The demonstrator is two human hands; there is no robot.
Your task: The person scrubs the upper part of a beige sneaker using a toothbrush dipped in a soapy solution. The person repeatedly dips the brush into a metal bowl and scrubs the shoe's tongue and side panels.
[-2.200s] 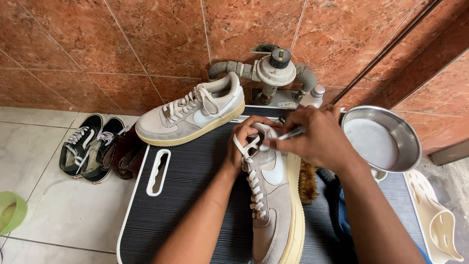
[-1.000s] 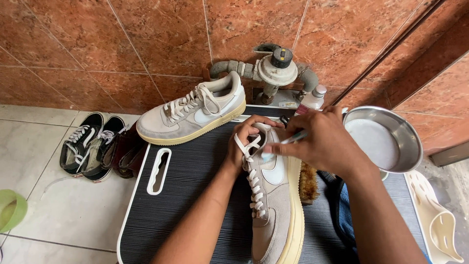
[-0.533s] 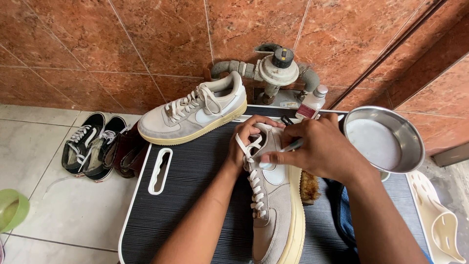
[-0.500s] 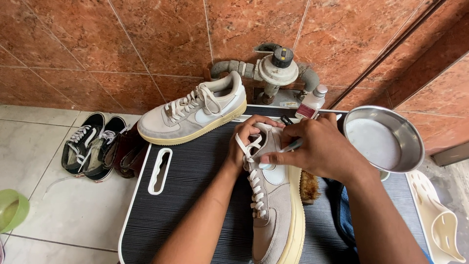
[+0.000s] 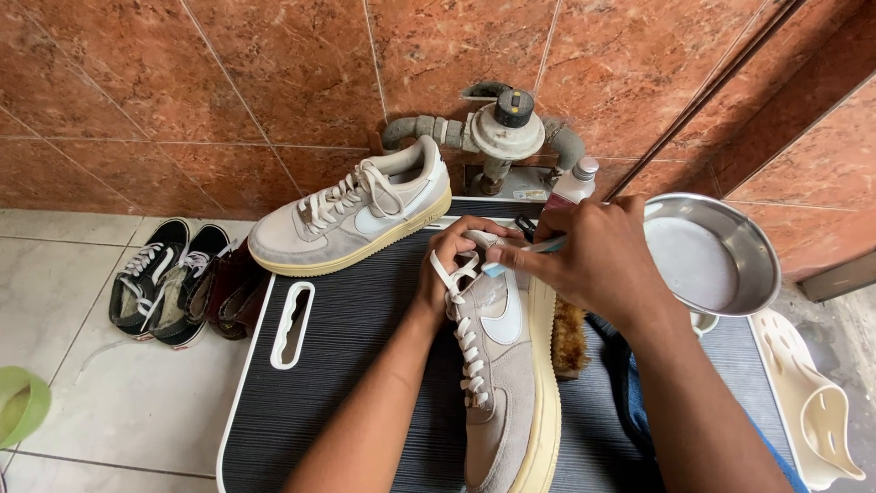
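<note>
- Now our left hand grips the shoe at its heel end, fingers curled over the collar, while the shoe lies on its side on the dark ribbed board, toe toward us.
- Our right hand pinches a thin light-blue brush handle between thumb and fingers, its tip touching the shoe's side near the heel.
- We judge the shoe light and easy to turn with one hand; the grey upper looks like soft suede that gives under pressure, while the yellowed sole is stiffer.
- So the firm places to hold seem to be the heel collar and the sole edge; the loose white laces would slip and offer no purchase.
- Wet suede may mark easily, so a light touch suits it.
- Nearby: a second grey shoe rests near the tiled wall, a bristle brush lies just beside the sole, and a steel bowl sits to the right.
</note>
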